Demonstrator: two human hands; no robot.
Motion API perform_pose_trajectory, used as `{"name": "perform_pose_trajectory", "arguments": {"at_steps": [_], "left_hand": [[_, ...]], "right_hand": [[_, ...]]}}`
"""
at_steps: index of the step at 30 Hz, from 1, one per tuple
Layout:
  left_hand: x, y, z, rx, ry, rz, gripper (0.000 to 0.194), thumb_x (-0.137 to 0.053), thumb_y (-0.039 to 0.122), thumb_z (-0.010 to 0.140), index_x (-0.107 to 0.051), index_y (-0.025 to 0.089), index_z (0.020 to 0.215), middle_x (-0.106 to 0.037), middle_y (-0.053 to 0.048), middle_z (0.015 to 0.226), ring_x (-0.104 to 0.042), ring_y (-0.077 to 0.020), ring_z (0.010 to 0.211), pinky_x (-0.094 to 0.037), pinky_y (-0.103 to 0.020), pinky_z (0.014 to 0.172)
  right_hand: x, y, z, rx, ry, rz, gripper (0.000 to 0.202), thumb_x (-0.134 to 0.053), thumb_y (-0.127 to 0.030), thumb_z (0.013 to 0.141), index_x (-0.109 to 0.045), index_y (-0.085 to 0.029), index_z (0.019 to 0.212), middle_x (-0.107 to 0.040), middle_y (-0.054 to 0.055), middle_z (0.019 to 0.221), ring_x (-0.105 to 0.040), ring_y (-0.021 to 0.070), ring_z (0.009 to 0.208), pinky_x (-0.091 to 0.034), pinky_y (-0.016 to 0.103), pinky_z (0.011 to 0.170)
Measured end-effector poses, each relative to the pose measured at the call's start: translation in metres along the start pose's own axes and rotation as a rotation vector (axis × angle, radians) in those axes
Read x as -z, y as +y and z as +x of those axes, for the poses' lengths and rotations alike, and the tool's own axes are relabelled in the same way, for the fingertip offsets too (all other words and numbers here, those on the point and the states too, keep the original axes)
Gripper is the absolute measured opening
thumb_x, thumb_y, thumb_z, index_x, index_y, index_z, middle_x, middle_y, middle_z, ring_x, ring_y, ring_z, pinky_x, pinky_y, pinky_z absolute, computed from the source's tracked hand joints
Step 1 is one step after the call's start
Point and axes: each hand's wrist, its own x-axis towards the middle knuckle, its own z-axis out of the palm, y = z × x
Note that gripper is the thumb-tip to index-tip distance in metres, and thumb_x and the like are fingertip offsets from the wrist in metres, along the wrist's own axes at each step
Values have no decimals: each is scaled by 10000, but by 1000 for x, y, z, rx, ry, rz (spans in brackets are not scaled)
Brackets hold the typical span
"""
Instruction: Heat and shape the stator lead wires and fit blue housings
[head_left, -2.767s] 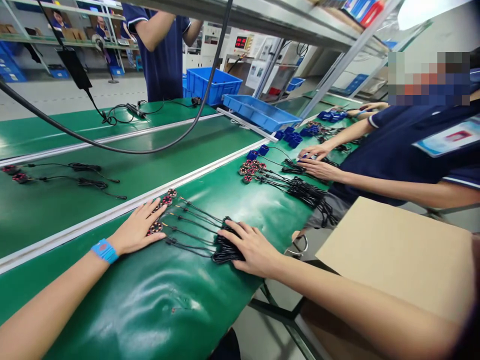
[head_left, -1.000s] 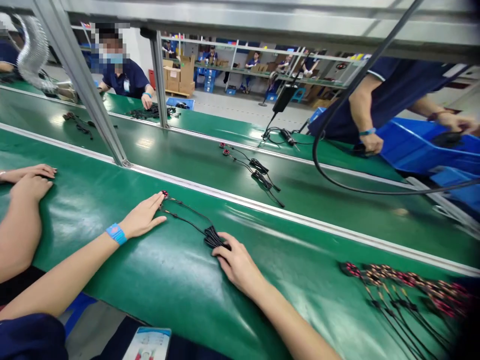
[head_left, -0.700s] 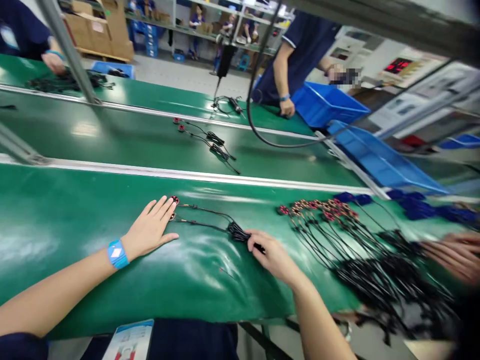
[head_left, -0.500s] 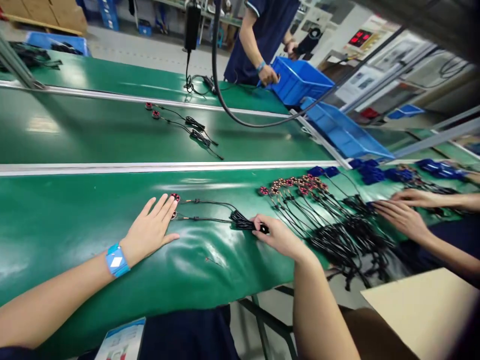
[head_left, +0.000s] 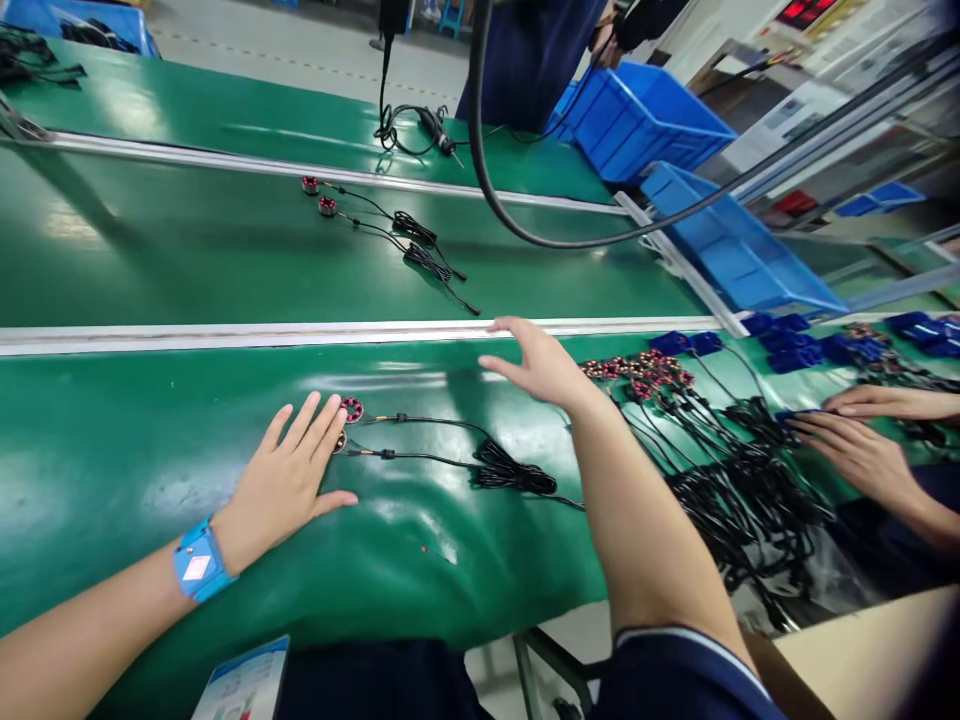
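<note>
My left hand (head_left: pixel 289 475) lies flat on the green bench, fingers spread. Its fingertips touch two small round wire-wound coils, a red one (head_left: pixel 351 409) and another just below it, partly covered. From the coils two black leads run right to a coiled black cable bundle (head_left: pixel 506 468), which rests on the bench. Above the bench, near the white strip, my right hand (head_left: pixel 536 365) reaches forward with thumb and fingers apart, holding nothing. Just right of that forearm is a heap of similar red coils (head_left: pixel 649 372) with black cables (head_left: pixel 727 500).
Two more coils with cables (head_left: pixel 420 245) lie on the belt beyond the white strip (head_left: pixel 225 338). A hanging black cable (head_left: pixel 480 150) loops above it. Blue bins (head_left: pixel 645 125) stand behind. Another person's hands (head_left: pixel 870 450) work at the right near blue parts (head_left: pixel 791 345).
My right hand has let go of the cable bundle and moved up and forward, opening. My left hand stays by the coils. The head view has shifted, tilting downward.
</note>
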Motion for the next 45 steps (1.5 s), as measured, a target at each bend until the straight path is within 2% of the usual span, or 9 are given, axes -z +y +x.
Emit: {"name": "perform_pose_trajectory", "arguments": {"at_steps": [4, 8, 14, 19, 22, 25, 33, 38, 45], "left_hand": [[-6, -7, 5, -7, 48, -60, 902, -196, 789, 974, -374, 132, 1566, -297, -63, 1649, -225, -323, 1547, -60, -492, 1279], [-14, -8, 6, 10, 150, -96, 880, -345, 829, 930, -517, 176, 1494, -384, -68, 1614, -315, -331, 1507, -43, -462, 1285], [-22, -8, 4, -29, 261, -89, 951, -551, 866, 815, -531, 187, 1480, -468, -92, 1567, -350, -338, 1473, -35, -466, 1287], [-21, -16, 10, -97, 260, 35, 974, -548, 850, 830, -461, 181, 1533, -441, -150, 1576, -373, -367, 1441, -32, -487, 1270], [-20, -18, 12, -97, 266, 61, 998, -509, 876, 826, -454, 178, 1538, -455, -160, 1562, -388, -374, 1425, -36, -491, 1266], [-20, -16, 11, -74, 244, 67, 989, -504, 870, 834, -440, 187, 1547, -446, -148, 1572, -389, -370, 1427, -40, -486, 1265], [-17, -13, 9, -53, 241, 52, 969, -519, 843, 854, -447, 160, 1539, -440, -148, 1576, -378, -368, 1436, -36, -480, 1260], [-21, -14, 8, -53, 267, 51, 951, -534, 829, 859, -466, 154, 1526, -431, -149, 1581, -366, -368, 1444, -53, -476, 1258], [-20, -15, 7, -66, 263, 58, 897, -528, 786, 895, -491, 130, 1505, -434, -178, 1572, -378, -386, 1435, -100, -477, 1234]], "right_hand": [[-23, 31, 96, -151, 56, -88, 692, -705, -413, 807, -501, -161, 1418, -517, 149, 1477, -448, 361, 1395, -346, 539, 1189], [-40, 52, 159, -243, 65, -130, 888, -779, -395, 708, -433, -154, 1489, -384, 181, 1591, -295, 403, 1502, -263, 597, 1223], [-56, 73, 227, -298, 57, -107, 749, -744, -324, 688, -517, -208, 1392, -293, 140, 1653, -160, 378, 1566, -254, 572, 1236], [-66, 82, 257, -326, 59, -77, 678, -686, -567, 828, -548, -222, 1395, -290, 152, 1652, -119, 412, 1564, -221, 639, 1216], [-64, 90, 256, -287, 56, -80, 648, -668, -647, 843, -629, -183, 1293, -492, 184, 1503, -310, 407, 1489, -279, 605, 1195], [-55, 101, 244, -235, 40, -75, 611, -760, -601, 784, -667, -168, 1205, -619, 159, 1322, -510, 338, 1317, -388, 489, 1144], [-36, 114, 191, -265, 93, -45, 334, -713, -333, 764, -642, -180, 1052, -670, 80, 1003, -624, 245, 935, -499, 396, 911], [-34, 85, 167, -245, 194, 2, 289, -634, -282, 739, -581, -206, 1013, -645, 12, 830, -586, 200, 749, -483, 337, 770], [-15, 25, 124, -174, 300, 29, 279, -634, -311, 718, -570, -226, 976, -667, 46, 948, -598, 219, 802, -470, 336, 791]]}}
